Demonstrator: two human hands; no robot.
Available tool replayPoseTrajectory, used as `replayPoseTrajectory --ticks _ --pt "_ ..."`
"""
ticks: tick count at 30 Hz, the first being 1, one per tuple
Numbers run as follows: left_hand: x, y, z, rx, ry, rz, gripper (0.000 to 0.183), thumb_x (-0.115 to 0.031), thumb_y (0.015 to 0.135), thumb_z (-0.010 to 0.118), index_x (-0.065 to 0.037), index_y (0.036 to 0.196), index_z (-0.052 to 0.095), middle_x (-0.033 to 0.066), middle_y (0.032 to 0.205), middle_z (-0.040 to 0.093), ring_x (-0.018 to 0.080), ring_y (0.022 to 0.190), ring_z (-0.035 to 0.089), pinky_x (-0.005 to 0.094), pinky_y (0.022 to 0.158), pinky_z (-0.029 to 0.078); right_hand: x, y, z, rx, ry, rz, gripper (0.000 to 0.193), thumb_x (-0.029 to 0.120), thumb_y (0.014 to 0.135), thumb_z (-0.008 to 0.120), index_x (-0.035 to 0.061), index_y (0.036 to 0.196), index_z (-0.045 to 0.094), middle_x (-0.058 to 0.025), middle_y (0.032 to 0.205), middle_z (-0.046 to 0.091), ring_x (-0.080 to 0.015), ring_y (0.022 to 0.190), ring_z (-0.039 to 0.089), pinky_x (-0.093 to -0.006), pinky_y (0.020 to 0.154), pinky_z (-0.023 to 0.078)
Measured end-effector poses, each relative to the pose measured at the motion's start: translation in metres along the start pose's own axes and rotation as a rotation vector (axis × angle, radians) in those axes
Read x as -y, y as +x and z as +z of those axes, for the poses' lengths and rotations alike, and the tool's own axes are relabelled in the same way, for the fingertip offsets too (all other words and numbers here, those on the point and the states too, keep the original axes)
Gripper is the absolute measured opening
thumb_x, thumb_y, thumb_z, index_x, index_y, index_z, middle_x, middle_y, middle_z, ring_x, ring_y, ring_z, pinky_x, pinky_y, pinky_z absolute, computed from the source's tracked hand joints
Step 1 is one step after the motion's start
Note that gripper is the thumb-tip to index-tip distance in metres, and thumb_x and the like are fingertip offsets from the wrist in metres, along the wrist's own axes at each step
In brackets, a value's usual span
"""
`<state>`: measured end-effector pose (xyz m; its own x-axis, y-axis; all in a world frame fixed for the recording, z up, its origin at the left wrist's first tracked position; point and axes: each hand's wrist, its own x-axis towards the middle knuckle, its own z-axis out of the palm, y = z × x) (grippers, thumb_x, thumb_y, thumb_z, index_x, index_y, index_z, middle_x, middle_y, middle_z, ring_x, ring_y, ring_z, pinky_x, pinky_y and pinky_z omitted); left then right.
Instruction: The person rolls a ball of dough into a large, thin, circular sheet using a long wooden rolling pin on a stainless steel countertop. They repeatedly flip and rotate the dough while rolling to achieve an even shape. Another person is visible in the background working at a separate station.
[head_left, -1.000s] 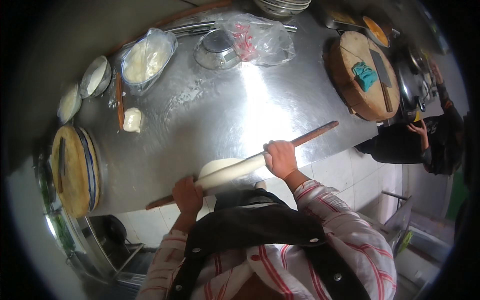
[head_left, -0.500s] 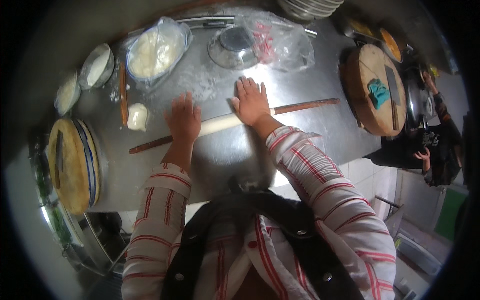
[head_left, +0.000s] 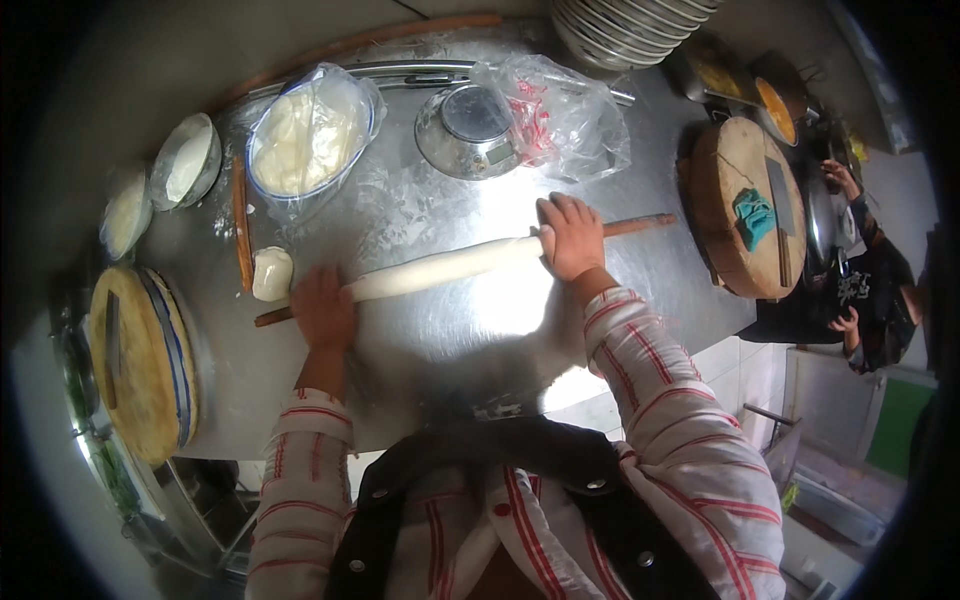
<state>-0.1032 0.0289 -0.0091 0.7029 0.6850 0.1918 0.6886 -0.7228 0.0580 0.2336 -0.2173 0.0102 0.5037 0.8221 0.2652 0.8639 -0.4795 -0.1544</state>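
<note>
Steel tabletop (head_left: 440, 345): dough-wrapped pin (head_left: 450, 268) lies crosswise (right end farther).

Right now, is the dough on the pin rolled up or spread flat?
Rolled up: the dough forms a long pale tube around the pin, whose bare wooden ends stick out.

Left grip (head_left: 325, 308), right grip (head_left: 575, 238) on wooden rolling pin (head_left: 640, 224), dough (head_left: 440, 268) wrapped around it; steel table (head_left: 670, 280) beneath

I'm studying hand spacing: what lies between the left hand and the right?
In the head view, pale dough wrapped around the wooden rolling pin lies between the left hand and the right hand.
</note>
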Motion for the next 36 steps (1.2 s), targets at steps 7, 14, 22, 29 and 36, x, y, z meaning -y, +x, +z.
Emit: replayPoseTrajectory --ticks 7,14,22,29,36 --pt "0.021 -0.085 -0.004 0.210 0.142 -0.041 0.017 -0.025 0.086 0.058 -0.009 0.092 0.061 0.0148 0.087 0.060 0.0353 0.088 0.057 0.0504 0.079 0.043 0.005 -0.025 -0.011 0.036 0.112 -0.049 0.019 0.019 0.087 0.052 0.0102 0.073 0.062 -0.0108 0.073 0.062 -0.0343 0.072 0.059 -0.0494 0.069 0.046" --pt "-0.008 -0.140 -0.037 0.119 -0.079 -0.175 0.031 -0.029 0.086 0.057 -0.008 0.107 0.062 0.0160 0.098 0.061 0.0389 0.092 0.056 0.0533 0.082 0.041 0.000 -0.092 -0.003 -0.133 0.090 -0.079 0.013 0.020 0.085 0.059 0.0073 0.083 0.061 -0.0142 0.081 0.061 -0.0332 0.077 0.060 -0.0492 0.071 0.046" --pt "0.014 -0.030 -0.027 -0.055 -0.183 0.036 0.025 -0.019 0.082 0.065 -0.006 0.102 0.058 0.0153 0.101 0.058 0.0365 0.096 0.056 0.0512 0.083 0.041 -0.009 0.039 0.011 -0.182 0.007 -0.151 0.020 0.025 0.089 0.058 0.0094 0.101 0.060 -0.0114 0.104 0.062 -0.0327 0.101 0.056 -0.0476 0.088 0.042" --pt "0.019 -0.062 -0.033 0.477 -0.104 -0.148 0.026 -0.022 0.076 0.071 -0.009 0.095 0.059 0.0124 0.099 0.061 0.0350 0.098 0.057 0.0506 0.084 0.040 -0.033 -0.040 -0.012 0.304 0.090 -0.165 0.037 0.019 0.084 0.064 0.0035 0.116 0.053 -0.0191 0.109 0.056 -0.0398 0.104 0.053 -0.0476 0.095 0.040" --pt "0.019 -0.030 -0.028 0.151 -0.101 0.082 0.065 -0.026 0.080 0.068 -0.004 0.137 0.047 0.0171 0.128 0.052 0.0371 0.120 0.048 0.0506 0.107 0.033 -0.024 -0.018 -0.009 0.091 0.022 -0.096 0.066 0.033 0.092 0.056 0.0012 0.146 0.035 -0.0282 0.145 0.039 -0.0442 0.131 0.039 -0.0590 0.109 0.027"
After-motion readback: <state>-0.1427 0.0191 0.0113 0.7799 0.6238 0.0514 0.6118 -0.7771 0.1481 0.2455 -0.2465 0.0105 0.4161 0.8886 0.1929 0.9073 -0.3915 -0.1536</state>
